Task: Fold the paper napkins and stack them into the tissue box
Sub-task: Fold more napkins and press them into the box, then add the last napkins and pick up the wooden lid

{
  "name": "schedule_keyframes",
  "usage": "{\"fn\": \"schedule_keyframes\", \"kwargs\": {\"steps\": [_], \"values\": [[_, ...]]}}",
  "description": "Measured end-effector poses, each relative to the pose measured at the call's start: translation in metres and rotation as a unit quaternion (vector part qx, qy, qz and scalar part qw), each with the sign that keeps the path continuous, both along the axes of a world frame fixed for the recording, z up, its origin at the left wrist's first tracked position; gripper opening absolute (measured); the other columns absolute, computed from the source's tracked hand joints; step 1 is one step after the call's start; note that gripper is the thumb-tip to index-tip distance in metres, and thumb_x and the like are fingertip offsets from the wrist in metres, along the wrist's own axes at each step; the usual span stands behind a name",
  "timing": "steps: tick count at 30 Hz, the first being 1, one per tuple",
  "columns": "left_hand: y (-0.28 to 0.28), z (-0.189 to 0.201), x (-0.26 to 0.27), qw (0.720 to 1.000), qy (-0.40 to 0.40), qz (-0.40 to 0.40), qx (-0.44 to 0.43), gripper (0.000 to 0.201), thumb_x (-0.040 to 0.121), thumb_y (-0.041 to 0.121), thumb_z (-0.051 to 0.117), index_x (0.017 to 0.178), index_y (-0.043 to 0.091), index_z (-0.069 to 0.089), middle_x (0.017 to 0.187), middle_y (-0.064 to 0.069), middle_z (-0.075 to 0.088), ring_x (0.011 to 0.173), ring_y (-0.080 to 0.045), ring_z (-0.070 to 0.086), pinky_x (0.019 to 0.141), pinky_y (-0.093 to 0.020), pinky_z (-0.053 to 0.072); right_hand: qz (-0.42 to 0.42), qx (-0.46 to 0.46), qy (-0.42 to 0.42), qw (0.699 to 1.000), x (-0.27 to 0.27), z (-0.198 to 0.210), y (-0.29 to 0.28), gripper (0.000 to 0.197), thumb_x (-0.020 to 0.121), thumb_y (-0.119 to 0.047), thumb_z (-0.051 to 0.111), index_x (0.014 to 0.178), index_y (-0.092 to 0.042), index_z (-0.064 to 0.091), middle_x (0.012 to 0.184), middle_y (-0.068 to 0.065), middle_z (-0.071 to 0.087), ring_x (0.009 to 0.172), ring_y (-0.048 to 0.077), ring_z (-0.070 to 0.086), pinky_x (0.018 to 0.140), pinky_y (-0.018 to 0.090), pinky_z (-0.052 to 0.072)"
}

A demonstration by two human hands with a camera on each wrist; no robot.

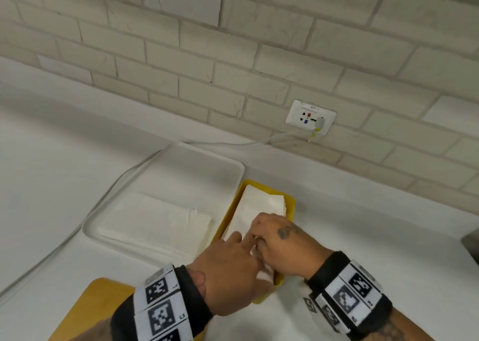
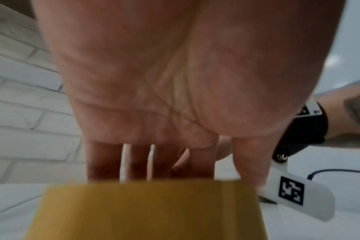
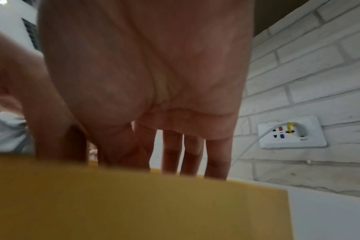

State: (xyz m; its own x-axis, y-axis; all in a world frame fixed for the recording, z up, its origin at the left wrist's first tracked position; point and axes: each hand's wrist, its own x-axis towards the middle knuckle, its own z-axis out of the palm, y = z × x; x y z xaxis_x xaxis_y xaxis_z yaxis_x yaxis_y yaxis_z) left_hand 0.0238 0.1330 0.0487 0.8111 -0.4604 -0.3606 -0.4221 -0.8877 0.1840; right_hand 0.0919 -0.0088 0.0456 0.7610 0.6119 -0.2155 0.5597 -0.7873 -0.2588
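Note:
A yellow tissue box (image 1: 290, 206) stands on the white counter with a stack of folded white napkins (image 1: 261, 204) inside. Both hands are over its near end. My left hand (image 1: 239, 238) reaches in from the near left, fingers straight, pressing on the stack. My right hand (image 1: 272, 237) comes from the right, and its fingers also go down onto the napkins beside the left ones. In the left wrist view the left hand's fingers (image 2: 134, 162) drop behind the yellow box wall (image 2: 144, 209). The right wrist view shows the right hand's fingers (image 3: 173, 155) behind the same wall (image 3: 134, 204). The fingertips are hidden.
A white tray (image 1: 199, 164) left of the box holds unfolded napkins (image 1: 155, 221). A yellow board (image 1: 96, 307) lies at the near left. A wall socket (image 1: 311, 117) with a white cable (image 1: 233, 143) is behind. A dark object (image 1: 471, 239) is at the right edge.

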Motion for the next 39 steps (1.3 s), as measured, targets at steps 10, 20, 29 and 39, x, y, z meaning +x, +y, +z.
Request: {"fn": "schedule_keyframes", "kwargs": {"steps": [10,20,29,39], "values": [[0.002,-0.013,0.001,1.0,0.025,-0.005,0.016,0.067,0.097,0.072,0.037,0.144,0.028,0.053,0.131,-0.006,0.048,0.119,-0.026,0.044,0.105,-0.044,0.045,-0.066,-0.129,0.011,0.989,0.045,-0.01,0.015,0.046,0.104,-0.016,0.036,0.149,-0.019,0.044,0.145,0.014,0.046,0.133,0.032,0.044,0.108,0.035,0.036],[0.005,-0.015,0.008,0.999,0.03,-0.037,0.011,0.057,0.099,0.063,0.047,0.149,0.036,0.048,0.133,-0.007,0.044,0.119,-0.028,0.043,0.103,-0.045,0.045,-0.081,-0.182,0.012,0.98,0.063,-0.021,0.025,0.046,0.107,-0.022,0.03,0.152,-0.018,0.041,0.155,0.011,0.043,0.141,0.027,0.039,0.114,0.039,0.035],[0.03,-0.009,0.015,0.978,0.018,0.008,-0.207,0.051,0.095,0.061,0.058,0.134,0.031,0.065,0.128,0.001,0.062,0.118,-0.015,0.057,0.104,-0.034,0.047,-0.13,-0.051,-0.01,0.99,0.045,-0.01,0.007,0.046,0.105,-0.028,0.043,0.15,-0.021,0.044,0.156,0.007,0.04,0.144,0.025,0.034,0.117,0.032,0.027],[0.141,-0.008,0.074,0.965,-0.076,0.182,-0.174,0.031,0.103,0.011,0.056,0.13,0.019,0.069,0.13,-0.001,0.069,0.118,-0.015,0.063,0.102,-0.025,0.047,-0.362,0.285,0.026,0.887,-0.035,-0.02,-0.015,0.064,0.097,-0.019,0.06,0.153,-0.024,0.031,0.147,0.005,0.045,0.128,0.025,0.046,0.103,0.038,0.038]]}}
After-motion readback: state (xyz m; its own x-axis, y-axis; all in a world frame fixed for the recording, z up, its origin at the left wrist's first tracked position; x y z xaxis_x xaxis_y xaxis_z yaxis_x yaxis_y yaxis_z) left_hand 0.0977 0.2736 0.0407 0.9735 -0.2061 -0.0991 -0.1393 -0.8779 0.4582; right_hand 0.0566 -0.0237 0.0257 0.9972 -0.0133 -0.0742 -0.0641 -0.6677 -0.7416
